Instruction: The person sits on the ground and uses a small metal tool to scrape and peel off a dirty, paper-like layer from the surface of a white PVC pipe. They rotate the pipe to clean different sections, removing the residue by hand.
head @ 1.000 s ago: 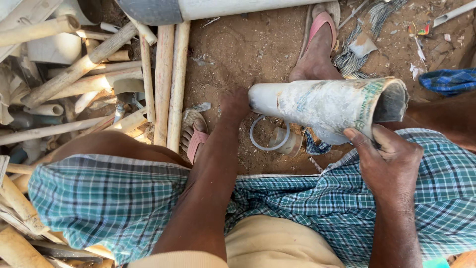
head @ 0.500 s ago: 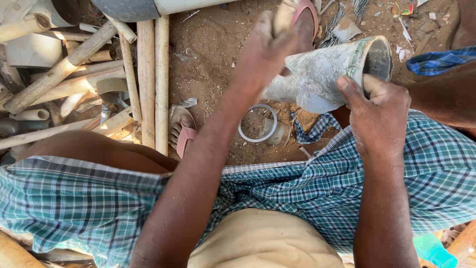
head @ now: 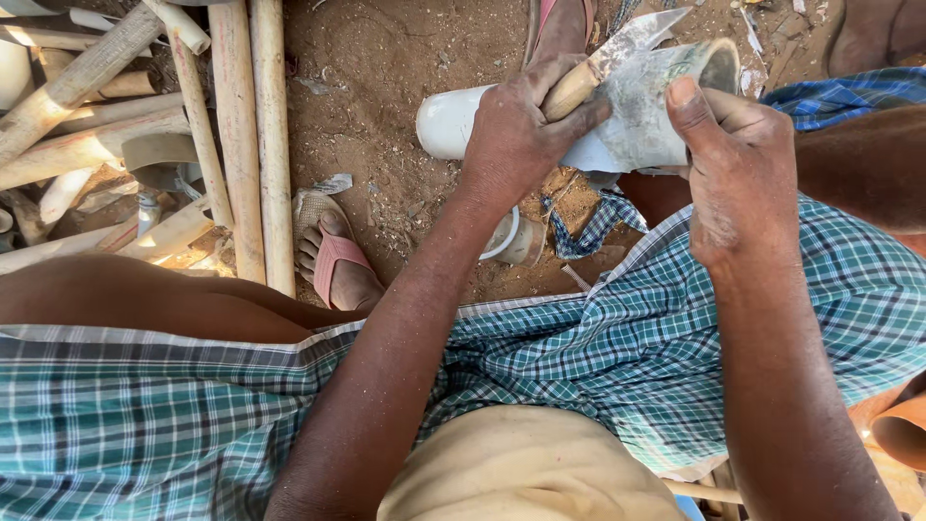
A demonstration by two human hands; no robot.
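Nearest the camera, a checked cloth [head: 598, 357] spreads over the person's lap along the bottom of the frame. Just above it, right of centre, the right hand [head: 738, 169] clamps its grip on the pipe [head: 579, 121], thumb pressed up against the near wall close to the open end. The pipe lies across the upper middle of the frame, long axis running left to right: capped white end at the left, grimy open mouth at the upper right. The left hand [head: 516, 130] sits on top of the pipe, left of the right hand, its grip closed around a knife [head: 617, 53] by the wooden handle. The blade points toward the upper right, lying roughly along the pipe's length toward the mouth. Below the pipe, a ring [head: 511, 241] rests on the dirt. Farther off, at the upper left, long pipes [head: 241, 135] lie in a pile.
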